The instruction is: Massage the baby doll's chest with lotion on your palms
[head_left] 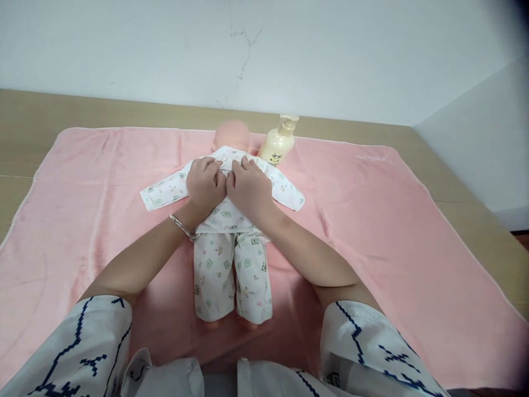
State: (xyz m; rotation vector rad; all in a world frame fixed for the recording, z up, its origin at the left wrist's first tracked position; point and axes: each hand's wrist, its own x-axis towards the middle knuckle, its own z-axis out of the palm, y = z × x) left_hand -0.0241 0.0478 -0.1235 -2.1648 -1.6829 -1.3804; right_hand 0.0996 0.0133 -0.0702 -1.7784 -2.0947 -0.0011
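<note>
A baby doll (231, 135) lies on a pink towel (372, 231), head away from me, dressed in a white printed top (285, 190) and matching trousers (231, 275). My left hand (204, 184) and my right hand (250, 187) rest side by side on the doll's chest, fingers curled and pinching the top's fabric near the collar. A silver bangle (179, 225) circles my left wrist. The doll's sleeves are spread to both sides.
A cream lotion bottle with a pump (279, 142) stands beside the doll's head on the right. The towel covers a wooden table (49, 110) set against a white wall. A grey wall runs along the table's right edge.
</note>
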